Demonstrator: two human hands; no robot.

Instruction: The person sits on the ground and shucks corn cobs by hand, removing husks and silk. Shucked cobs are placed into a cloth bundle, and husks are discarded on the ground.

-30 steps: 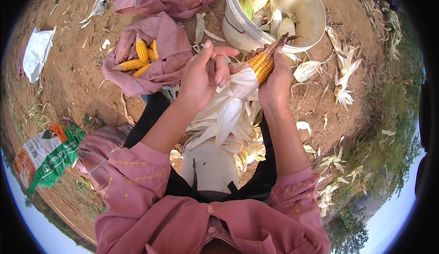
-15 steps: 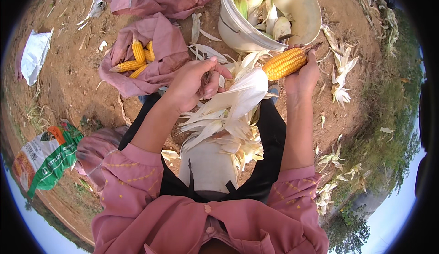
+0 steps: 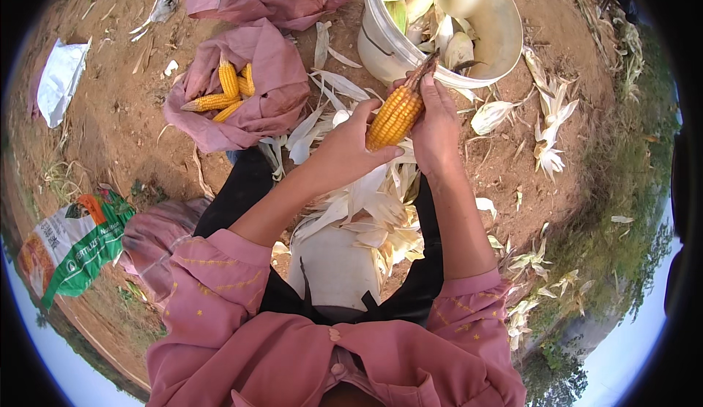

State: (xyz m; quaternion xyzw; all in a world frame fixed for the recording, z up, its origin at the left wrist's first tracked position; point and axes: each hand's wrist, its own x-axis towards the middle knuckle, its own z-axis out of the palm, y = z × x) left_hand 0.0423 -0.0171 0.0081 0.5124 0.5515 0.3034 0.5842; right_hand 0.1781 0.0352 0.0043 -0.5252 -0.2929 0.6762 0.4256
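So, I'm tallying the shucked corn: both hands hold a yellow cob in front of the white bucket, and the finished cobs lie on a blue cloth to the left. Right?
Not quite: the cloth is pink, not blue, as the head view shows. The rest stands: left hand and right hand hold the yellow cob before the white bucket, finished cobs lying left.

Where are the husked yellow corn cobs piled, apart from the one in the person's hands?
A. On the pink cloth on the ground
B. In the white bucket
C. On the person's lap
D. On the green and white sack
A: several yellow corn cobs lie on the pink cloth, while the white bucket holds pale unhusked ears.
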